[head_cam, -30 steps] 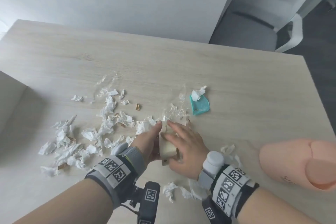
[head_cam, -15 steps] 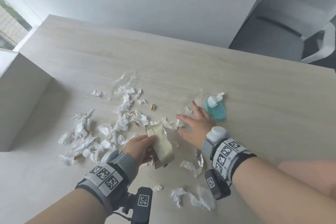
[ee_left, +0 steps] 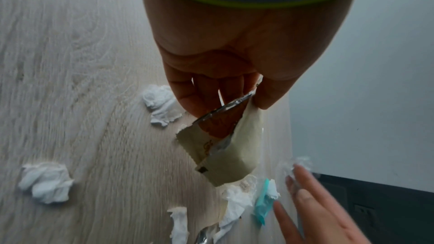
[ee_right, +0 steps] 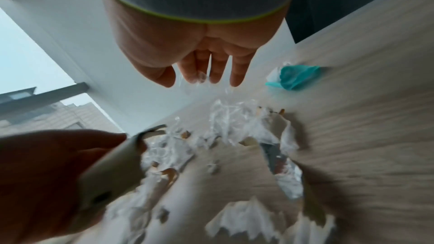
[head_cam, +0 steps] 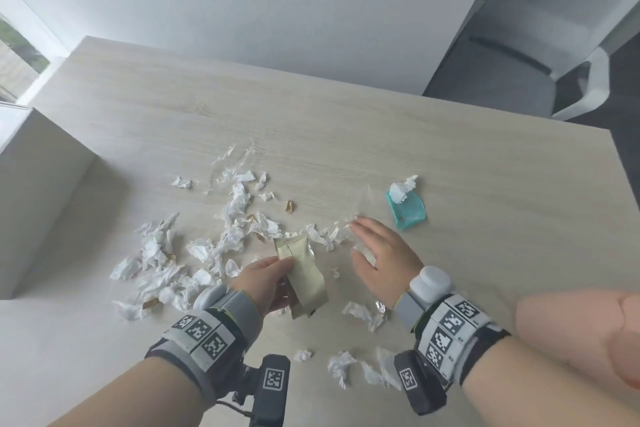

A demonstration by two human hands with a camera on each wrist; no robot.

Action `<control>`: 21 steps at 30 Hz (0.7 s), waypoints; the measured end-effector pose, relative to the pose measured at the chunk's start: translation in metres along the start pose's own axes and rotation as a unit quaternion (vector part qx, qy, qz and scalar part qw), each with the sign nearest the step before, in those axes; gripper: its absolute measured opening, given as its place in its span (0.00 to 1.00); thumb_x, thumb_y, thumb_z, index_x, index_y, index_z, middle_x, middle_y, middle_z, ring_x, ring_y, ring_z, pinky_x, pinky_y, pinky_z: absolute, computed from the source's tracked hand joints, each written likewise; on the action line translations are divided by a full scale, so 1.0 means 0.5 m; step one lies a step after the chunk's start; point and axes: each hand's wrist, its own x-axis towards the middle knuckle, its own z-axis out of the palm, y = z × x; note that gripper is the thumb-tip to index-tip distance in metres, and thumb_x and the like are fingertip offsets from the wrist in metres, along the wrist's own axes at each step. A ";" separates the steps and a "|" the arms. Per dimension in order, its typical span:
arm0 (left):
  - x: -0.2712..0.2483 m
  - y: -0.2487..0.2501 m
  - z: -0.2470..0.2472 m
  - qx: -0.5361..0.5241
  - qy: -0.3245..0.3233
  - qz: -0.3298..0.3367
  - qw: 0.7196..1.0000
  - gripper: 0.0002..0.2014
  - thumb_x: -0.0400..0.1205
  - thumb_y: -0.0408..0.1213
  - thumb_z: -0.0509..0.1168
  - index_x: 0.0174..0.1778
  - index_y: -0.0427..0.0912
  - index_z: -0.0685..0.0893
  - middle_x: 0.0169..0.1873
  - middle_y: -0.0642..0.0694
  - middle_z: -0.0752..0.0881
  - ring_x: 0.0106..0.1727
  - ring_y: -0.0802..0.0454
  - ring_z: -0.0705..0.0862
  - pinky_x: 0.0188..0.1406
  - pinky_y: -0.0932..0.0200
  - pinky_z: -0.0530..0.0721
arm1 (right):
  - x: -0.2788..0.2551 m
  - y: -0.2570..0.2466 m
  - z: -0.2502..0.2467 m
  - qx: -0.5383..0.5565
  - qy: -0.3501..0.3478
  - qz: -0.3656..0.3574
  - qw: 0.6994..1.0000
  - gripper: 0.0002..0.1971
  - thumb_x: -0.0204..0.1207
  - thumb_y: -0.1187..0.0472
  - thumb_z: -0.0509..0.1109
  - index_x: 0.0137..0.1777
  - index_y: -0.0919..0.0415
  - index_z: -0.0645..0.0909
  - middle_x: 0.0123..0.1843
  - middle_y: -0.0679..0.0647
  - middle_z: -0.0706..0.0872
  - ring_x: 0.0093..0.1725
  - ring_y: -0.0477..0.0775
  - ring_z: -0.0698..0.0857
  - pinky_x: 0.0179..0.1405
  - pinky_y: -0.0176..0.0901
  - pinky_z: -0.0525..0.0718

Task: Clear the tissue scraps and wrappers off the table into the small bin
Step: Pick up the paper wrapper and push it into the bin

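My left hand (head_cam: pixel 268 276) pinches a beige snack wrapper (head_cam: pixel 304 279) between thumb and fingers, lifted just above the table; the left wrist view shows its torn foil end (ee_left: pixel 225 136). My right hand (head_cam: pixel 381 253) hovers flat with fingers straight, over clear plastic film (ee_right: pixel 225 114) near the table's middle. White tissue scraps (head_cam: pixel 162 253) lie scattered to the left, and more (head_cam: pixel 341 366) lie near the front edge. A teal wrapper (head_cam: pixel 407 213) with a tissue wad lies to the right of my right hand. A white box-like bin (head_cam: pixel 38 191) stands at the left.
The light wood table (head_cam: pixel 485 201) runs to a right edge, with a grey chair (head_cam: pixel 540 42) beyond its far corner. A white wall stands behind the table. A pink rounded object (head_cam: pixel 581 333) sits at the near right.
My left hand lifted the beige wrapper out from between both hands. My right hand let go, moved right and forward, and spread flat. The view tilted up, bringing the white box in at left.
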 end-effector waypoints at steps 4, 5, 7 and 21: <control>-0.018 0.014 0.023 -0.028 -0.045 -0.011 0.999 0.09 0.86 0.37 0.63 0.49 0.34 0.85 0.34 0.40 0.83 0.28 0.47 0.86 0.24 0.58 0.86 | -0.067 -0.066 0.015 0.010 0.019 -0.147 0.989 0.24 0.80 0.55 0.63 0.75 0.60 0.76 0.77 0.48 0.76 0.76 0.48 0.74 0.76 0.41 0.69; -0.017 0.014 0.027 -0.026 -0.067 -0.013 0.997 0.13 0.87 0.42 0.62 0.50 0.35 0.86 0.34 0.40 0.85 0.29 0.46 0.86 0.25 0.57 0.86 | -0.079 -0.077 0.023 -0.002 0.002 -0.175 0.985 0.23 0.80 0.55 0.63 0.74 0.60 0.77 0.76 0.51 0.78 0.74 0.51 0.76 0.75 0.44 0.72; -0.020 0.011 0.031 -0.015 -0.127 -0.019 0.992 0.24 0.86 0.57 0.59 0.53 0.38 0.87 0.34 0.43 0.86 0.33 0.47 0.85 0.29 0.57 0.84 | -0.095 -0.089 0.039 -0.028 -0.037 -0.205 0.978 0.22 0.79 0.56 0.64 0.72 0.61 0.78 0.74 0.52 0.80 0.71 0.53 0.79 0.72 0.48 0.75; -0.071 -0.023 -0.024 0.218 -0.163 0.113 0.956 0.07 0.78 0.40 0.70 0.39 0.40 0.89 0.29 0.44 0.86 0.32 0.50 0.83 0.41 0.51 0.83 | -0.147 -0.134 0.044 -0.031 0.021 -0.090 0.995 0.27 0.72 0.45 0.69 0.72 0.42 0.71 0.82 0.41 0.65 0.81 0.42 0.61 0.79 0.42 0.59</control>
